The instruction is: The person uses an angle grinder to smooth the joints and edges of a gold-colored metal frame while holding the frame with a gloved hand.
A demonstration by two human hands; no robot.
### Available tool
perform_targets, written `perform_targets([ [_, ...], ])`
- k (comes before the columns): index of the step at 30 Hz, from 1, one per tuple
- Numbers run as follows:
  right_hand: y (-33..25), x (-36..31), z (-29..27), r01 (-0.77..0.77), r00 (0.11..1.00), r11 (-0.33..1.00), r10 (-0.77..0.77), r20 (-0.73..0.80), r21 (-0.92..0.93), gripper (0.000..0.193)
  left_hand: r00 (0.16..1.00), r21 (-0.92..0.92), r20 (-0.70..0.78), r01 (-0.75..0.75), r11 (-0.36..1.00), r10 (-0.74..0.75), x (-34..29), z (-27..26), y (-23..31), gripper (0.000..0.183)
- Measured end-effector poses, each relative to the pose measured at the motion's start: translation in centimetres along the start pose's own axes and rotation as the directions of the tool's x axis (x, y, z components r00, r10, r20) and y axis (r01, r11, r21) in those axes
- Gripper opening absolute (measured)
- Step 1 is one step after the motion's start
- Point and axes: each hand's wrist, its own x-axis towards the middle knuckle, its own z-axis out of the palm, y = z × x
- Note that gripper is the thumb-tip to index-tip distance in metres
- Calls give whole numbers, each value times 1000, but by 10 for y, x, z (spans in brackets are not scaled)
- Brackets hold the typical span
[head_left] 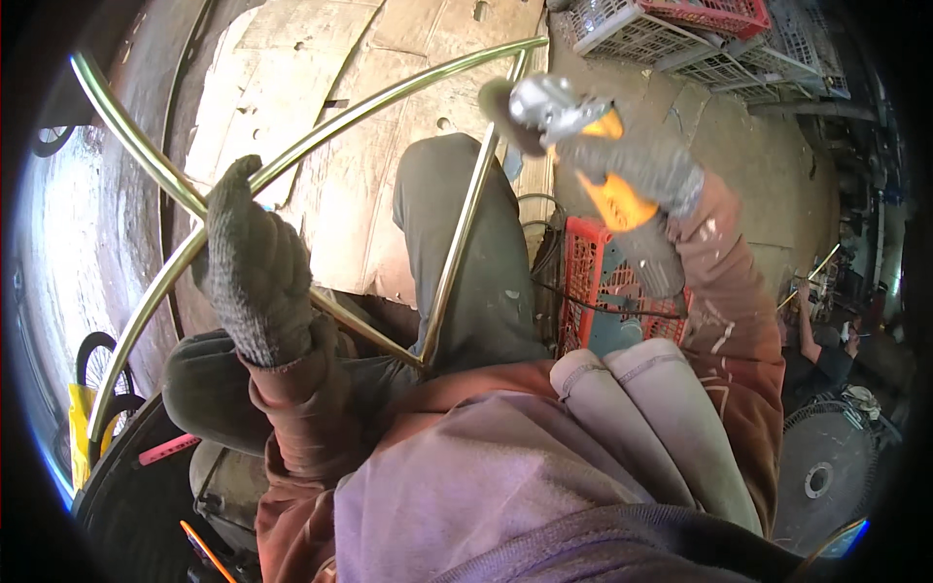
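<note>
A shiny gold-coloured metal tube frame (350, 115) of curved and straight bars lies across my lap and reaches out over the floor. My left hand (255, 267), in a grey knit glove, is closed round the frame near where the bars cross. In my gloved right hand (637, 165) is an orange and grey angle grinder (619, 202). Its silver head (556, 105) carries a round disc (512, 117), blurred, close to the frame's far right corner. Whether the disc touches the metal I cannot tell.
Flattened cardboard (282, 87) covers the floor ahead. A red plastic crate (581, 277) stands right of my knee, with a dark cable beside it. White and red crates (637, 39) are stacked at the far right. Another person (826, 340) sits at the right, near a large round fan-like thing (821, 476).
</note>
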Motion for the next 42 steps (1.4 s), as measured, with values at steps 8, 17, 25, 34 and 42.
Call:
perform_targets([
  [8,23,-38,72,-56,994,925,86,63,-375,71,999,-66,-54,1,998,-4,-8,-2,2,30],
  [17,-8,-16,19,-47,998,994,43,-36,-100,45,991,-159,134,-5,987,27,39,-38,-28,39],
  [25,39,-43,95,27,994,831,38,104,-556,80,997,-194,55,66,979,-56,60,-57,-43,35],
  [34,-22,-35,49,48,985,951,-95,-142,-305,54,993,-228,102,80,970,-57,57,-57,-41,37],
  [42,-31,-77,35,133,913,950,-229,-339,-284,38,974,-282,117,222,933,-196,89,-34,-78,38],
])
